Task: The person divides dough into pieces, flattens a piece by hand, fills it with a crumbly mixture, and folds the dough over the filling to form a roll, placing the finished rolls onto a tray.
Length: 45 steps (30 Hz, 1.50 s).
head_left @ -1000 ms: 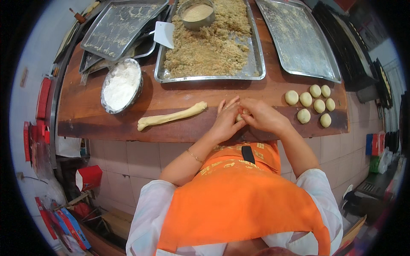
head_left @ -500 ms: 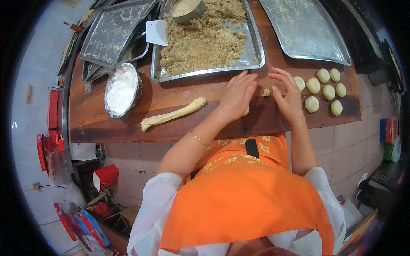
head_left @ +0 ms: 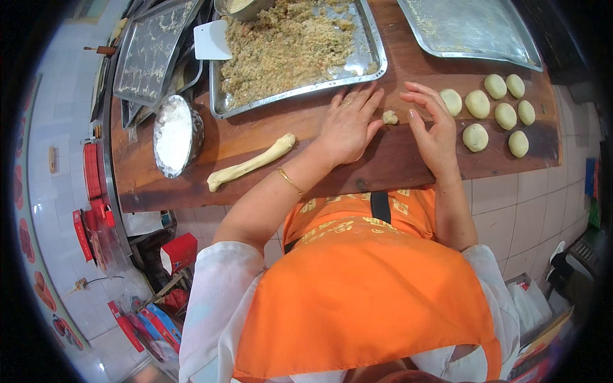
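Observation:
My left hand (head_left: pixel 350 124) lies palm down with its fingers stretched out on the wooden table, just below the filling tray; whatever is under the palm is hidden. My right hand (head_left: pixel 435 131) is held slightly curved, fingers apart, with nothing in it. Between the two hands sits a small crumbly lump (head_left: pixel 390 117). Several round, pale dough balls (head_left: pixel 477 104) stand to the right of my right hand. Left of my left forearm is a long roll of dough (head_left: pixel 251 163).
A metal tray (head_left: pixel 300 86) of crumbly filling holds a bowl (head_left: pixel 246 9) and a white scraper (head_left: pixel 212 41). A bowl of white flour (head_left: pixel 174 137) stands at the left, beside stacked trays (head_left: pixel 148 57). Another floury tray (head_left: pixel 472 32) lies at the far right.
My left hand has turned flatter onto the table, and the bit of dough that showed below it is out of sight. My right hand stays raised beside the lump. The view has shifted slightly.

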Each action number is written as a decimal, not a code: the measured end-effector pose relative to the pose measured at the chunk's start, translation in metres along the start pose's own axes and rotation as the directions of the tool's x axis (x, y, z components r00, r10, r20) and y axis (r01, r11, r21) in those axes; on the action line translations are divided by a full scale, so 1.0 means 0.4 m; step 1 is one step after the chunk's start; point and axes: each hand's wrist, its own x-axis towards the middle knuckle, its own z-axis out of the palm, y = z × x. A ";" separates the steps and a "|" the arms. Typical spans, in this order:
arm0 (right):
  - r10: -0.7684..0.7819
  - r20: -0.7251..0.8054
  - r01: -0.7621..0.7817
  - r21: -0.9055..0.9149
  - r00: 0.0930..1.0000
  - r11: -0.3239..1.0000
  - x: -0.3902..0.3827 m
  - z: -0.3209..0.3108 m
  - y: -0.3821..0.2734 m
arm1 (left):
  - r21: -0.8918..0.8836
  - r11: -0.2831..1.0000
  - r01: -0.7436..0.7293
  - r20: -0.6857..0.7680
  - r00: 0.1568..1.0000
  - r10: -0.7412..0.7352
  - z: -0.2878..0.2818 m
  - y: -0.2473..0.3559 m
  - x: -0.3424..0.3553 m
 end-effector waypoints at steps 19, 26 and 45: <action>-0.030 0.119 0.024 0.054 0.992 0.998 -0.058 0.022 -0.028 | -0.414 0.910 0.033 -0.109 0.990 -0.085 -0.024 -0.024 -0.187; -0.136 0.301 0.096 0.144 0.944 0.985 -0.053 0.093 -0.096 | -0.709 -0.704 0.044 0.286 0.930 -0.230 -0.053 0.020 -0.156; -0.070 0.448 0.226 -0.305 0.891 0.925 -0.098 0.076 -0.071 | -0.940 -0.109 0.323 0.330 0.784 -0.525 0.004 0.028 -0.241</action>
